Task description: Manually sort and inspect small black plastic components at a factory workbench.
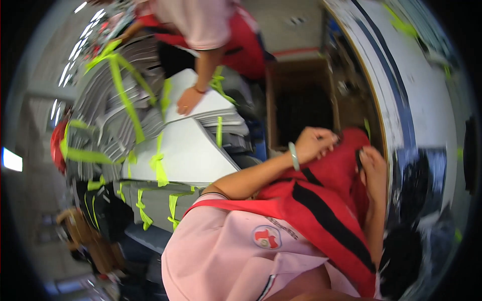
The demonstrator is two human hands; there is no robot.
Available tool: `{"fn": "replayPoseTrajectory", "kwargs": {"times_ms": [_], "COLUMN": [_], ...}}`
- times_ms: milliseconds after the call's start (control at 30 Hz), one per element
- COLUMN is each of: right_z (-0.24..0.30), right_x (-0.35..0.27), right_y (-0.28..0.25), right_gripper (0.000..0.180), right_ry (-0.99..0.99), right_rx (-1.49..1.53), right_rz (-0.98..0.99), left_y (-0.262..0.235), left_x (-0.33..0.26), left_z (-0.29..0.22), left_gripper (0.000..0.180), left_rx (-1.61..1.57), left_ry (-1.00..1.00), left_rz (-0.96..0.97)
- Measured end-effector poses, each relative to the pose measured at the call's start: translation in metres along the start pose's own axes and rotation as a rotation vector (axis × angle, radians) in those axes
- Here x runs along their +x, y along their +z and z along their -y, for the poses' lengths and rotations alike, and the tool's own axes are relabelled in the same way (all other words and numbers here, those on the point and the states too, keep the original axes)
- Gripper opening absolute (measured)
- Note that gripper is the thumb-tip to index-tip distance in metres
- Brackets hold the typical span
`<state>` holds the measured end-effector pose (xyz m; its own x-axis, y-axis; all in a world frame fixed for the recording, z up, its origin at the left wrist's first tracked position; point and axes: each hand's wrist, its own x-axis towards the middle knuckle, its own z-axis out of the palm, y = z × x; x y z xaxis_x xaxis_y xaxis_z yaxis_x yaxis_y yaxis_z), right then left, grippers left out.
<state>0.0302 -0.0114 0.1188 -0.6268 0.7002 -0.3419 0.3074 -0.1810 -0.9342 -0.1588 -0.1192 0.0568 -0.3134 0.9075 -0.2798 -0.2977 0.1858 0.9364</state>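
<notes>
My left hand [314, 143], with a pale green bangle on the wrist, is closed on a bunched fold of the red apron [336, 173] that I wear over a pink shirt [226, 256]. My right hand [374, 168] comes up from the lower right and grips the same red cloth just beside it, with a small dark part showing at its fingers. The apron has a black stripe running down it. The two hands are close together at chest height.
To the left lie stacks of grey and white sheets [186, 150] bundled with yellow-green straps [123, 90]. Another person in a pink shirt and red apron rests a hand [190, 100] on a white stack. An open brown box [301, 105] stands behind. A white striped surface [416, 90] curves on the right.
</notes>
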Motion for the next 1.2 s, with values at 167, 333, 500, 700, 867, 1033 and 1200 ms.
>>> {"fn": "replayPoseTrajectory", "kwargs": {"times_ms": [167,333,500,700,867,1033,1200], "right_z": [0.003,-0.009,-0.014,-0.02,-0.027,-0.027,-0.039], "right_x": [0.007,0.004,0.006,0.011,0.012,0.015,0.019], "right_y": [0.022,0.024,0.027,0.028,0.026,0.025,0.027], "right_gripper": [0.021,0.02,0.018,0.021,0.02,0.019,0.017], "right_ry": [0.039,0.123,0.114,0.141,0.18,0.208,0.177], "right_rx": [0.141,0.22,0.281,0.452,0.494,0.629,0.564], "right_rz": [0.164,0.146,0.157,0.13,0.134,0.151,0.104], "left_y": [0.006,0.009,0.015,0.022,0.022,0.019,0.013], "left_x": [-0.014,-0.013,-0.013,-0.011,-0.005,0.004,0.01], "left_z": [-0.018,-0.01,-0.002,0.006,0.006,0.012,0.018], "left_gripper": [0.021,0.015,0.014,0.015,0.016,0.019,0.02], "left_rx": [-0.009,-0.035,0.071,0.404,0.453,0.564,0.679], "left_ry": [0.024,0.012,0.11,0.461,0.551,0.69,0.782], "left_rz": [-0.094,-0.07,-0.081,-0.085,-0.086,-0.071,-0.055]}}
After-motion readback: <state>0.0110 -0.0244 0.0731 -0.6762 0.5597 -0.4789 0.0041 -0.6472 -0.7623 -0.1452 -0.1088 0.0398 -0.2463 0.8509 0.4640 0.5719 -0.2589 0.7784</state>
